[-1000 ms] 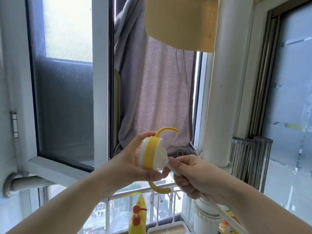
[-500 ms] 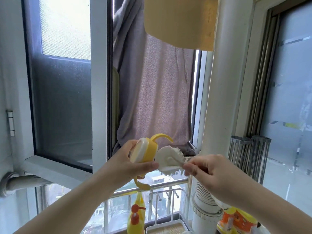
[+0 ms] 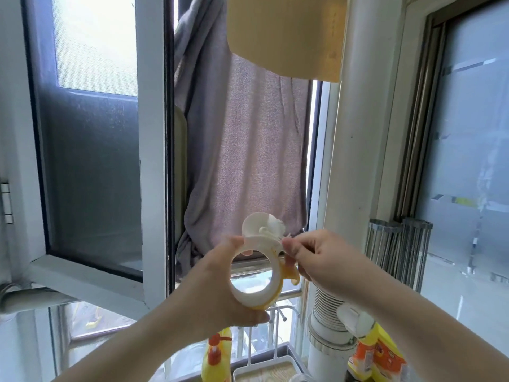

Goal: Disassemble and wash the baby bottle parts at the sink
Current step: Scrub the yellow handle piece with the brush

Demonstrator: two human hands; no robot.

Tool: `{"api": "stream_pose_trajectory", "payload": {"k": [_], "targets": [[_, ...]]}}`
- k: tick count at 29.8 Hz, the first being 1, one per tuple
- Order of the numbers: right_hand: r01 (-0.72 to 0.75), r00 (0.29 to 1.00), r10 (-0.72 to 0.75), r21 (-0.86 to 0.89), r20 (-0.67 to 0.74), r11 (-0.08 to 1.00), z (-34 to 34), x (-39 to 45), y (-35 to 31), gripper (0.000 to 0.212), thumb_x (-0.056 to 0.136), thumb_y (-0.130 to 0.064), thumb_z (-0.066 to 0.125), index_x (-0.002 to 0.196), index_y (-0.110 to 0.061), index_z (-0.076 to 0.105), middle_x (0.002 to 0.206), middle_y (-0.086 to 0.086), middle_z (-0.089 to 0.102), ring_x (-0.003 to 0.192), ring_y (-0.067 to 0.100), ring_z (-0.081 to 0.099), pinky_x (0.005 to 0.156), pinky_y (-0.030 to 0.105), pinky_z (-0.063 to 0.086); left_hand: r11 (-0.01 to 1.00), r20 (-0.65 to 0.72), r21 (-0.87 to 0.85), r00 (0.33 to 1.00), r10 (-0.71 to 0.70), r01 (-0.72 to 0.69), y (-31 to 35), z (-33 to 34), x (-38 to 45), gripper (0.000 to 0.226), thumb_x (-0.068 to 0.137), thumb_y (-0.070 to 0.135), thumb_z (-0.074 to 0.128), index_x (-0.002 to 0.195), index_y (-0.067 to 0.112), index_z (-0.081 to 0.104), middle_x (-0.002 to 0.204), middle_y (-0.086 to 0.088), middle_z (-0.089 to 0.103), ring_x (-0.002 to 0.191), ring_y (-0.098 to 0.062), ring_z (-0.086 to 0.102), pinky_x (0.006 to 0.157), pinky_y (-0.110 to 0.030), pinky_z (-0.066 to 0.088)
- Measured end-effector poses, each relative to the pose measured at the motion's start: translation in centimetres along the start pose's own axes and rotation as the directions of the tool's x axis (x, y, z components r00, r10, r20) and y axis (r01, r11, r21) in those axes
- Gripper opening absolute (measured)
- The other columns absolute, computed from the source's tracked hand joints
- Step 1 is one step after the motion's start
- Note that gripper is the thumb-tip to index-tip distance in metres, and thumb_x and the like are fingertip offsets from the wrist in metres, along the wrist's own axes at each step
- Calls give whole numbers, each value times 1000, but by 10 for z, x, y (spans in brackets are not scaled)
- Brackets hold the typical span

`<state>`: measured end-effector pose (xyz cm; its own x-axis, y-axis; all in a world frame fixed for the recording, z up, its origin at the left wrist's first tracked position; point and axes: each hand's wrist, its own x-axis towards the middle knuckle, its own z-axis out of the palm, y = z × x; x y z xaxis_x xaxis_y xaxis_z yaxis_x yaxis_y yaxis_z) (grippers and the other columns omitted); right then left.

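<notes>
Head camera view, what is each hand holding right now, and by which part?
Left hand grips the yellow-and-white bottle ring around its outer rim. Right hand pinches the white brush by its handle, near the head.

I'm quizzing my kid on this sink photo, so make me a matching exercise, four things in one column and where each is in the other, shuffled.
Things:
1. bottle collar ring
2. cleaning brush
3. grey towel
4. yellow pump bottle

Places:
A. hanging in the window opening
B. bottom of the picture, below the hands
C. gripped in the left hand
D. just above the ring, its handle pinched by the right hand

Pairs: 1-C, 2-D, 3-A, 4-B
</notes>
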<state>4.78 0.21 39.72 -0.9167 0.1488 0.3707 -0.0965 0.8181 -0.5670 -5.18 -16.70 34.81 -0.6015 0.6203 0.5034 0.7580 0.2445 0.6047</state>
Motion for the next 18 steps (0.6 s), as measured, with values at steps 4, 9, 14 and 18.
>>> {"api": "stream_pose_trajectory", "payload": {"k": [4, 9, 14, 18], "targets": [[-76, 985, 73, 14, 157, 997, -9, -7, -2, 44, 94, -46, 41, 65, -18, 60, 42, -10, 44, 36, 1, 35, 40, 12, 30, 999, -90, 38, 996, 21, -18, -8, -10, 1, 85, 42, 40, 92, 113, 46, 44, 97, 35, 55, 91, 15, 52, 72, -8, 43], [-90, 996, 87, 109, 25, 990, 2, 1, 5, 48, 95, -44, 40, 72, -9, 62, 37, -10, 44, 33, 0, 37, 40, 11, 28, 995, -58, 70, 995, 78, -74, -4, -5, 2, 92, 41, 45, 91, 118, 47, 43, 106, 30, 53, 101, 11, 52, 84, -11, 45], [-71, 993, 67, 42, 99, 997, -2, -8, 13, 46, 92, -49, 41, 64, -19, 60, 42, -9, 44, 37, 1, 35, 43, 13, 30, 993, -85, 116, 995, 45, -35, -9, -8, 3, 90, 39, 53, 88, 116, 51, 40, 109, 24, 54, 99, 3, 54, 83, -17, 47], [-42, 999, 43, 66, -16, 997, 6, -8, 18, 47, 94, -48, 39, 64, -18, 60, 40, -10, 43, 36, 0, 37, 49, 17, 30, 999, -79, 48, 997, -22, 26, -6, 4, 2, 86, 39, 53, 88, 112, 49, 44, 103, 24, 57, 96, 4, 55, 77, -14, 45]]}}
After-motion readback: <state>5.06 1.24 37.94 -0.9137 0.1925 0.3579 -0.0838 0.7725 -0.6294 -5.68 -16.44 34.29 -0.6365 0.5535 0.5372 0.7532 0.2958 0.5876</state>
